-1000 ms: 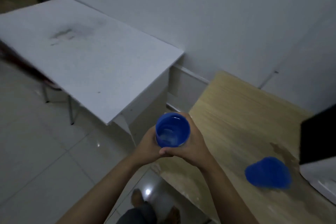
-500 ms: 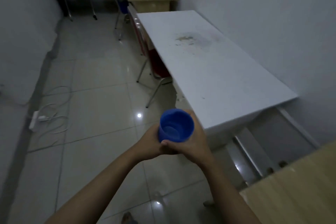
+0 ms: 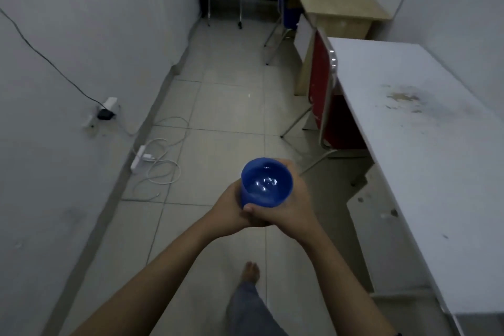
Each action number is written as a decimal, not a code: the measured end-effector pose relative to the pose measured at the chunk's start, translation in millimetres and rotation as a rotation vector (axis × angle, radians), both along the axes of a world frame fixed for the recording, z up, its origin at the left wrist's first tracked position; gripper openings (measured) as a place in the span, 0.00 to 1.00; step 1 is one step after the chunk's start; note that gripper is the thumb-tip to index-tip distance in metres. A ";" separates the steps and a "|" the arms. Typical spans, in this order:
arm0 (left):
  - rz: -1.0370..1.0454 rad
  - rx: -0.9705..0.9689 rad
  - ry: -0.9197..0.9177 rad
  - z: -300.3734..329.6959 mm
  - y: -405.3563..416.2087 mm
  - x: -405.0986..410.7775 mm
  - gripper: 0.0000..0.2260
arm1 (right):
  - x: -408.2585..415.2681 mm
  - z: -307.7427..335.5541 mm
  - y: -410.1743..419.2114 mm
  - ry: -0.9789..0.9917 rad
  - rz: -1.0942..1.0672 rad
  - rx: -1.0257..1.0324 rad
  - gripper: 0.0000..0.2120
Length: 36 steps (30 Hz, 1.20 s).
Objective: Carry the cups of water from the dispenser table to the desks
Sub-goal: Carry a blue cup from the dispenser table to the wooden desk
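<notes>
Clearly the main risk is a spill: the blue cup (image 3: 266, 183) holds water close to its rim, carried upright in mid-air over the tiled floor (image 3: 226, 106), with the left hand (image 3: 228, 210) and right hand (image 3: 289, 209) both wrapped round it. A jolt in stride would slosh it, and the white cable (image 3: 161, 169) and power strip (image 3: 138, 157) lie near the walking path beside the white desk (image 3: 425, 161).
</notes>
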<state>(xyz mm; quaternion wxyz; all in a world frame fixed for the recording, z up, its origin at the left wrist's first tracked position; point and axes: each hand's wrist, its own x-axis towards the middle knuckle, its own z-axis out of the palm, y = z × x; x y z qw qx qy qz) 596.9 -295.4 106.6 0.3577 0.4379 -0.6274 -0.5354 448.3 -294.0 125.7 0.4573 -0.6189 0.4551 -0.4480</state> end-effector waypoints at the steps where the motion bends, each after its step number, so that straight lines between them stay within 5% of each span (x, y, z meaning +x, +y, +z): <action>1: 0.015 -0.004 -0.013 -0.3 -15.7 9.1 0.24 | 9.3 -1.5 -18.1 0.010 0.014 -0.001 0.36; 18: 0.262 -0.103 -0.037 1.1 -397.1 114.0 0.21 | 122.3 13.8 -429.8 0.065 0.253 0.013 0.38; 36: 0.193 -0.152 -0.044 15.9 -866.7 225.9 0.20 | 232.7 23.7 -891.5 0.051 0.185 0.004 0.38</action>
